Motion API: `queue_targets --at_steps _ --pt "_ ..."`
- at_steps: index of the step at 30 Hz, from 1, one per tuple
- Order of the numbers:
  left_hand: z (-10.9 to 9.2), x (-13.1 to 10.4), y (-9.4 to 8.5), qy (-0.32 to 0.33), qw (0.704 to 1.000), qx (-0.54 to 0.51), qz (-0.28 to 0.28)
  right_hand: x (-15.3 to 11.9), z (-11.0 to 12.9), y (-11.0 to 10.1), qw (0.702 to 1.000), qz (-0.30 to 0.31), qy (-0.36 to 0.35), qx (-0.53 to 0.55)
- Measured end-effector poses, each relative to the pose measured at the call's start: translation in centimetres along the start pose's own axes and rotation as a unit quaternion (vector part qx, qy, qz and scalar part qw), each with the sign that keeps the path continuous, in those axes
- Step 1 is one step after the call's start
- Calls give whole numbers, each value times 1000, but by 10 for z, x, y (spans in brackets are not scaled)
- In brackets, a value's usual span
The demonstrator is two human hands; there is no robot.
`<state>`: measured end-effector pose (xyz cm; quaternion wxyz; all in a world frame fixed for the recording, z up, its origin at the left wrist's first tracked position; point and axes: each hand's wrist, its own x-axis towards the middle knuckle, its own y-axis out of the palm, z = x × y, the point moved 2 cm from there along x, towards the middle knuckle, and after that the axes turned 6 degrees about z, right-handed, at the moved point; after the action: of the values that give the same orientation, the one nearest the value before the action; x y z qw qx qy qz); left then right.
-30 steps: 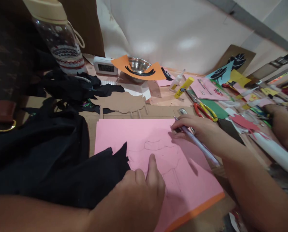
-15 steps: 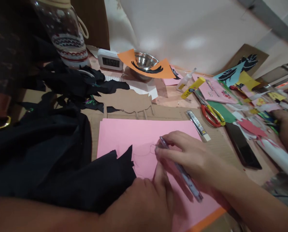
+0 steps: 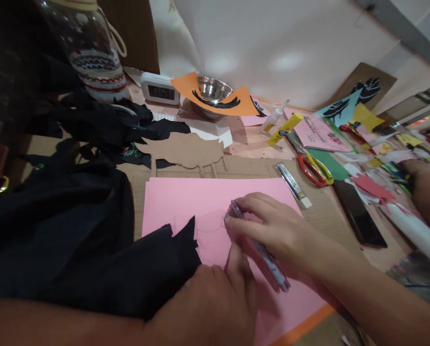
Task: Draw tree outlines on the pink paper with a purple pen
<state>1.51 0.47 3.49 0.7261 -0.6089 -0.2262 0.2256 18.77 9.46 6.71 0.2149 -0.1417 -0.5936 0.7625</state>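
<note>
Right hand [image 3: 272,230] pinches a mechanical pencil [image 3: 260,251] between thumb and fingers, tip down on a pink paper sheet [image 3: 186,199] that lies flat on the bench [image 3: 319,216] directly in front of the person. The pencil's long axis slants from its tip at the upper left, beside a faint drawn outline, back toward the lower right along the forearm. This hand reaches in from the right with the wrist low, knuckles up. Left hand [image 3: 211,307] sits nearer the camera, loosely curled, its forefinger stretched forward and pressed on the sheet just below the pencil tip, almost touching the right hand. A large black fabric [image 3: 63,230] covers the sheet's left edge and spreads over the left side of the bench. Beyond the sheet lies a brown cardboard cutout [image 3: 184,150], then a steel bowl [image 3: 213,91] under orange paper [image 3: 186,85]. To the right lie red scissors [image 3: 312,168], a dark phone [image 3: 359,214] and a yellow glue stick [image 3: 285,129]. Another person's hand [image 3: 426,192] rests at the far right.
</note>
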Motion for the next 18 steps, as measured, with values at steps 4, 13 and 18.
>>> queue_targets --at_steps 4,13,18 --pt "2 -1 2 16 1000 -8 -9 -4 -3 -5 999 53 2 4" --pt "5 -1 1 18 1000 1 -12 3 3 10 1000 -10 -3 -2" --pt "4 -4 4 18 1000 8 -14 -15 -40 -8 993 -49 99 37"
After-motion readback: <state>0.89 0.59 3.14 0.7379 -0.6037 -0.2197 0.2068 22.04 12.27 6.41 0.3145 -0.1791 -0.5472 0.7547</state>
